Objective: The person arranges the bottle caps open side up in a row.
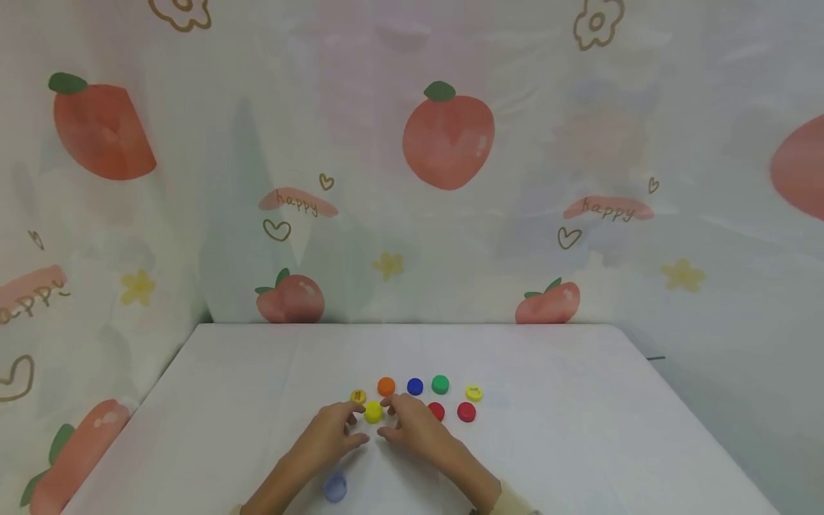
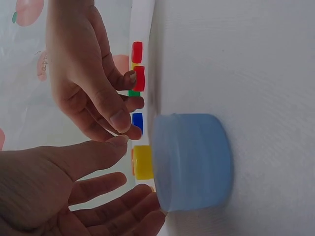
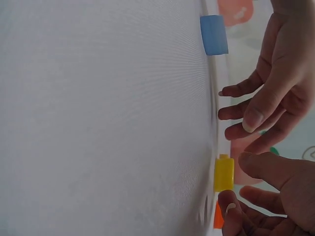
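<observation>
A plain yellow bottle cap (image 1: 373,413) stands on the white table between the two hands. Left of it is my left hand (image 1: 331,431), fingers loosely bent with a gap to the thumb. My right hand (image 1: 417,428) is on the cap's other side, its fingers relaxed too. In the left wrist view both hands, left (image 2: 83,196) and right (image 2: 86,78), show nothing held. The right wrist view has the yellow cap (image 3: 224,173) near the right hand's fingers (image 3: 261,211). A translucent blue cap (image 1: 335,487) lies nearer the front, by the left forearm.
Behind the hands sit a printed yellow cap (image 1: 357,395), an orange cap (image 1: 386,386), a blue cap (image 1: 415,386) and a green cap (image 1: 440,384). Two red caps (image 1: 466,412) and another printed yellow cap (image 1: 473,393) are at right. A peach-patterned curtain (image 1: 360,236) surrounds the table.
</observation>
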The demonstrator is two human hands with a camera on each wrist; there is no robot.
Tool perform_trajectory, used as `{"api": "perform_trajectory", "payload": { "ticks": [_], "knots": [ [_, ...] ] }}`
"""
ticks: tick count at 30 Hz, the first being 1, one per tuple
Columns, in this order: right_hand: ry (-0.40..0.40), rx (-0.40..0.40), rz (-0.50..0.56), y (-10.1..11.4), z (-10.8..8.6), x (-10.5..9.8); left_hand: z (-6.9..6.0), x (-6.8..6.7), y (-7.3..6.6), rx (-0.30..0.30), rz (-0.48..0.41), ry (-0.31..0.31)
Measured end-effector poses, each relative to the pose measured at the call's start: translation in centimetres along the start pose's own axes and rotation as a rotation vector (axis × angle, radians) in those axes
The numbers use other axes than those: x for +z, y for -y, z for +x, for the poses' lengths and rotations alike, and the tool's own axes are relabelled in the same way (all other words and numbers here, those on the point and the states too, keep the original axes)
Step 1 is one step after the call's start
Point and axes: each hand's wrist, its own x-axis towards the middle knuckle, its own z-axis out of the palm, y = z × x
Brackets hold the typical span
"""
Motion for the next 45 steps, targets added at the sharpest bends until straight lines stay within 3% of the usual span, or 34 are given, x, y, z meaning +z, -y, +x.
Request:
{"api": "perform_trajectory", "payload": {
  "ticks": [14, 24, 29, 45],
  "knots": [
    [0.004, -0.013, 0.009, 0.4, 0.7, 0.1, 0.6, -0.4, 0.6, -0.008, -0.001, -0.012],
    [0.01, 0.007, 0.017, 0.3, 1.2, 0.3, 1.6, 0.2, 0.5, -0.063, -0.025, 0.024],
    [0.015, 0.022, 0.021, 0.4, 1.4, 0.3, 1.9, 0.2, 0.4, -0.042, -0.022, 0.027],
    [-0.009, -0.034, -0.057, 0.7, 1.7, 0.5, 2.3, 0.3, -0.3, -0.063, 0.001, 0.025]
  ]
}}
